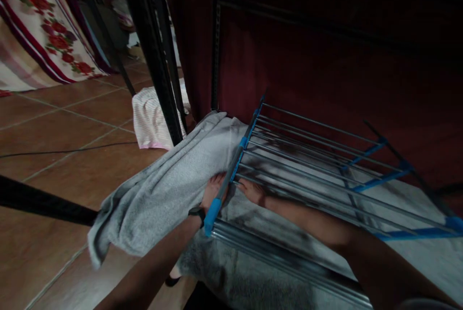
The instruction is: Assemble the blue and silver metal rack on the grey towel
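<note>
A grey blanket lies spread over a low surface, its left end hanging in folds. On it stands a metal drying rack with grey bars and blue plastic joints. My left hand, with a dark band at the wrist, rests on the blanket behind the rack's slanting end bar, fingers stretched out. Close by on the right, my right hand lies low on the blanket by the same end bar, its fingers pointing left and partly hidden by the frame. Neither hand visibly holds anything.
Black metal posts of a shelf frame rise at the left and behind. A striped cloth lies by one post. A dark cable crosses the tiled floor. Floral fabric hangs at the far left, before a dark red wall.
</note>
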`<action>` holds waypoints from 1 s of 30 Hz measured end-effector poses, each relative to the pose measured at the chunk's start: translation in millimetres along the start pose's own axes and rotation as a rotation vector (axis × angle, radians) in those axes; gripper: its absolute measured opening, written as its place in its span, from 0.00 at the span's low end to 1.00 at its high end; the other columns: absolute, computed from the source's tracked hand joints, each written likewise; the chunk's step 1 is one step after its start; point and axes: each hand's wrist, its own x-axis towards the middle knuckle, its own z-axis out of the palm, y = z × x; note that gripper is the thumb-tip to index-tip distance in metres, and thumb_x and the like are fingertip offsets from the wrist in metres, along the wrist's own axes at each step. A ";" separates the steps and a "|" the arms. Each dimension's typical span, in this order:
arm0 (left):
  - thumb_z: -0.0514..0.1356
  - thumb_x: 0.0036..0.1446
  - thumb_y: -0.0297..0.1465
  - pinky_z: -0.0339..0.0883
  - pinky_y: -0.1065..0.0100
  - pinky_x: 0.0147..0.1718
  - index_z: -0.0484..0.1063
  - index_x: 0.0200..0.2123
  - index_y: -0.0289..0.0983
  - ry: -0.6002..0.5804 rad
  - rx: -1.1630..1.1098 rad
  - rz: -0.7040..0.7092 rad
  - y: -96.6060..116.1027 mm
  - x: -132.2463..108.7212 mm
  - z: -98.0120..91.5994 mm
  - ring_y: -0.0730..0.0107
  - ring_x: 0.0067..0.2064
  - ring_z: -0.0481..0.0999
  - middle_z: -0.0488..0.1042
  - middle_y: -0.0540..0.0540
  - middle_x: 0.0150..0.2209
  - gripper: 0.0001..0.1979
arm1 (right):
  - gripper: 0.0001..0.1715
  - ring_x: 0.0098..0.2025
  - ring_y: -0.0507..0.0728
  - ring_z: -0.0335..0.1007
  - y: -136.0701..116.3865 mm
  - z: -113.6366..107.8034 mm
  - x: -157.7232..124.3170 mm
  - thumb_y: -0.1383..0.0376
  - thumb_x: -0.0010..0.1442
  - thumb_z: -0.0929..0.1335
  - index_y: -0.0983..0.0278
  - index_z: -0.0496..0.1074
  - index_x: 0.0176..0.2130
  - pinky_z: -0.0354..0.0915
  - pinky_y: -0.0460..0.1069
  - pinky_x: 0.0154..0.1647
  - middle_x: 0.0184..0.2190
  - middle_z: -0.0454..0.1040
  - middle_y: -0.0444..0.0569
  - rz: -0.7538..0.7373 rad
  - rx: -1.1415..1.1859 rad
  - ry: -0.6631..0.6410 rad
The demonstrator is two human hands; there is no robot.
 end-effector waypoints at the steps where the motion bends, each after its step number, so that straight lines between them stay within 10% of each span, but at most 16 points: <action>1: 0.48 0.66 0.31 0.58 0.53 0.63 0.63 0.63 0.39 0.009 0.024 0.000 -4.0 -0.8 -2.3 0.56 0.64 0.65 0.69 0.40 0.62 0.23 | 0.14 0.45 0.56 0.71 0.8 0.1 0.0 0.60 0.69 0.60 0.58 0.72 0.46 0.61 0.48 0.45 0.42 0.76 0.45 -0.002 0.002 -0.002; 10: 0.51 0.67 0.35 0.57 0.49 0.64 0.68 0.61 0.39 -0.040 0.124 0.029 -43.4 -4.8 -36.7 0.50 0.65 0.63 0.67 0.40 0.64 0.22 | 0.14 0.49 0.58 0.74 8.2 8.2 1.9 0.58 0.69 0.60 0.53 0.72 0.47 0.66 0.51 0.49 0.45 0.77 0.46 -0.006 0.040 0.014; 21: 0.48 0.68 0.32 0.55 0.51 0.66 0.63 0.64 0.37 -0.081 0.035 0.143 -32.3 41.6 -13.9 0.55 0.68 0.60 0.64 0.40 0.65 0.22 | 0.20 0.49 0.60 0.76 10.3 19.7 1.8 0.60 0.68 0.57 0.50 0.74 0.48 0.68 0.52 0.47 0.44 0.79 0.44 0.057 -0.049 0.111; 30: 0.54 0.62 0.26 0.61 0.51 0.63 0.66 0.61 0.39 -0.031 -0.069 0.224 -31.7 25.7 -14.4 0.55 0.63 0.67 0.68 0.39 0.61 0.23 | 0.19 0.50 0.58 0.77 7.4 21.1 1.7 0.62 0.68 0.58 0.55 0.74 0.50 0.67 0.49 0.48 0.46 0.80 0.45 0.061 -0.140 0.138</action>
